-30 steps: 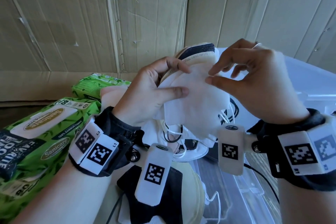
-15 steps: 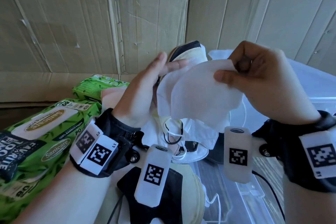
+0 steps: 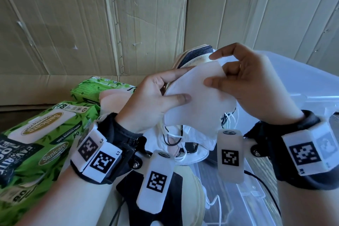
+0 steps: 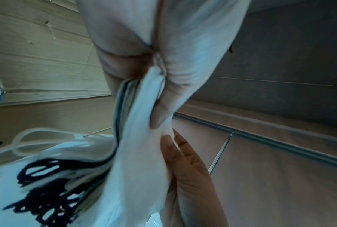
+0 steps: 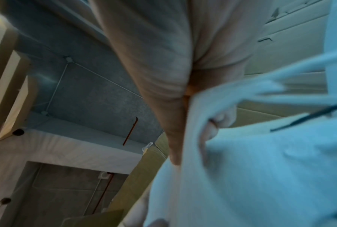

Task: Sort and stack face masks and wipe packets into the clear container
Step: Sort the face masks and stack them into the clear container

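Note:
A stack of folded face masks, white in front with cream and navy ones behind, is held up in mid-air. My left hand grips the stack's left edge, thumb across the front white mask. My right hand pinches the top right edge of the front white mask between thumb and fingers. Ear loops dangle below. Green wipe packets lie at the left. The clear container stands at the right, its bare floor showing under my right wrist.
More masks, cream and black, lie in a pile below my wrists. A second green wipe packet sits further back. Cardboard walls close off the back and right.
My left thumb has come back onto the front white mask after the hand had spread. My right hand has shifted left and now pinches the mask's top edge.

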